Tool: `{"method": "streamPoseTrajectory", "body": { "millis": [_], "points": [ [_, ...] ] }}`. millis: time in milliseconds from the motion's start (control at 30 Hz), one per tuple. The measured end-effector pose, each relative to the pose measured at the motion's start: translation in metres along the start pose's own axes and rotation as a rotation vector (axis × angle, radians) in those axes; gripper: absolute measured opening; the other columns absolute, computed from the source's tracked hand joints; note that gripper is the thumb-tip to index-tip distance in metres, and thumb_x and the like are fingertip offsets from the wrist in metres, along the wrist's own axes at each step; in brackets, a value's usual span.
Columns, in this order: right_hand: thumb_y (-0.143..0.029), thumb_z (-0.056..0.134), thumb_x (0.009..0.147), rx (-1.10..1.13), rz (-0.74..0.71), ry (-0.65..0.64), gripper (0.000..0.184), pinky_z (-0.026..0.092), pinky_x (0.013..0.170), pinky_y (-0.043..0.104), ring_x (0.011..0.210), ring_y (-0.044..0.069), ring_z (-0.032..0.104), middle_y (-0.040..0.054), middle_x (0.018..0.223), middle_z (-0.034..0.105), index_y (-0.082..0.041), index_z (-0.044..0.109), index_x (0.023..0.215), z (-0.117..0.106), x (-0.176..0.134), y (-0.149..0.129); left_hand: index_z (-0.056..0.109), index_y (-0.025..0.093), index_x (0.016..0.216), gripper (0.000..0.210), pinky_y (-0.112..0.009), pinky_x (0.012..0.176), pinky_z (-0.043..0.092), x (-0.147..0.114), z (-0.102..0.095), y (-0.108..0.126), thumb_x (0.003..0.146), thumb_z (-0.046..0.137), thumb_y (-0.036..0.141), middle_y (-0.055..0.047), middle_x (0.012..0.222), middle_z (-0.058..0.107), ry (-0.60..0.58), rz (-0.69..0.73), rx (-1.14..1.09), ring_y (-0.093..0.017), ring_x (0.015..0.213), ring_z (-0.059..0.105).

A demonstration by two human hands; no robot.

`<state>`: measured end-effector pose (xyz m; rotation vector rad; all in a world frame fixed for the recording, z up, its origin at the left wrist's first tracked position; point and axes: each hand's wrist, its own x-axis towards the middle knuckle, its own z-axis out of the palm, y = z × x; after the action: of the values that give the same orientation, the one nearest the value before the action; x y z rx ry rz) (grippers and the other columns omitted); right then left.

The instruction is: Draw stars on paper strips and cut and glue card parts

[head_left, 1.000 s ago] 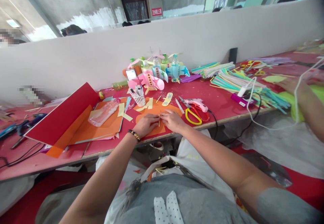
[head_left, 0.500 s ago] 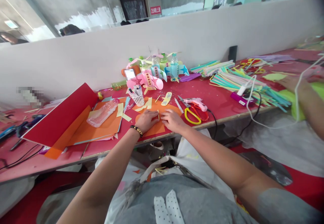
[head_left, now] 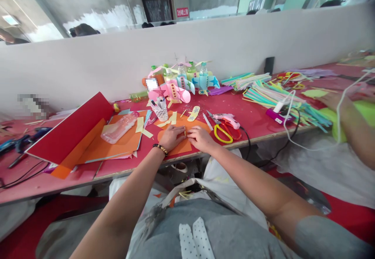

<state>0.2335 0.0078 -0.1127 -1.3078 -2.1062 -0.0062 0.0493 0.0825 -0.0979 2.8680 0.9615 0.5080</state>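
Note:
Over an orange paper sheet (head_left: 183, 148) near the table's front edge, my two hands almost meet. My left hand (head_left: 172, 138), with a beaded bracelet at the wrist, has its fingers bent together at a small yellow strip (head_left: 184, 133). From the other side my right hand (head_left: 200, 138) pinches at the same strip; its fingertips are partly hidden. Beyond the hands lie pale yellow paper pieces (head_left: 173, 118) and a rounded yellow piece with stars (head_left: 193, 113). Yellow-handled scissors (head_left: 223, 134) and a pink glue gun (head_left: 230, 120) rest right of my right hand.
A pen cup (head_left: 161, 110) stands before several bottle airplanes (head_left: 172, 89). Left are a clear plastic bottle (head_left: 118, 129) on orange sheets and a tilted red board (head_left: 73, 130). Right are coloured strips (head_left: 287, 99), a purple power socket (head_left: 278, 117), a white cable and another person's arm (head_left: 351, 118).
My hands stay at the small yellow strip, with only slight finger movement. The view has shifted a little. The other person's arm at the right has moved slightly.

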Motion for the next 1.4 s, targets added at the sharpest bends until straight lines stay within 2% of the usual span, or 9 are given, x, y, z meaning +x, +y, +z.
{"method": "streamPoseTrajectory", "body": {
  "millis": [700, 1033, 1400],
  "points": [
    [-0.013, 0.061, 0.082, -0.001, -0.008, 0.033, 0.019, 0.047, 0.091, 0.034, 0.099, 0.021, 0.057, 0.0067, 0.102, 0.072, -0.019, 0.076, 0.091, 0.0042, -0.0005, 0.0025, 0.057, 0.033, 0.128, 0.042, -0.035, 0.101, 0.038, 0.0015, 0.0086, -0.0053, 0.094, 0.040, 0.050, 0.005, 0.134, 0.056, -0.014, 0.031, 0.018, -0.019, 0.111, 0.051],
    [-0.014, 0.060, 0.084, 0.004, -0.014, 0.034, 0.019, 0.045, 0.091, 0.035, 0.098, 0.021, 0.057, 0.0068, 0.103, 0.072, -0.019, 0.076, 0.091, 0.0056, -0.0002, 0.0042, 0.062, 0.032, 0.122, 0.036, -0.036, 0.105, 0.035, 0.0033, 0.0072, -0.0052, 0.096, 0.038, 0.042, 0.001, 0.131, 0.058, 0.003, 0.062, 0.064, -0.019, 0.111, 0.052],
    [-0.014, 0.060, 0.083, 0.001, -0.006, 0.024, 0.019, 0.046, 0.090, 0.036, 0.098, 0.021, 0.057, 0.0068, 0.102, 0.072, -0.021, 0.077, 0.090, 0.0056, -0.0001, 0.0043, 0.059, 0.030, 0.125, 0.038, -0.033, 0.100, 0.040, 0.0029, 0.0045, -0.0021, 0.095, 0.041, 0.044, 0.001, 0.130, 0.060, 0.017, 0.041, 0.034, -0.017, 0.112, 0.055]
  ]
}}
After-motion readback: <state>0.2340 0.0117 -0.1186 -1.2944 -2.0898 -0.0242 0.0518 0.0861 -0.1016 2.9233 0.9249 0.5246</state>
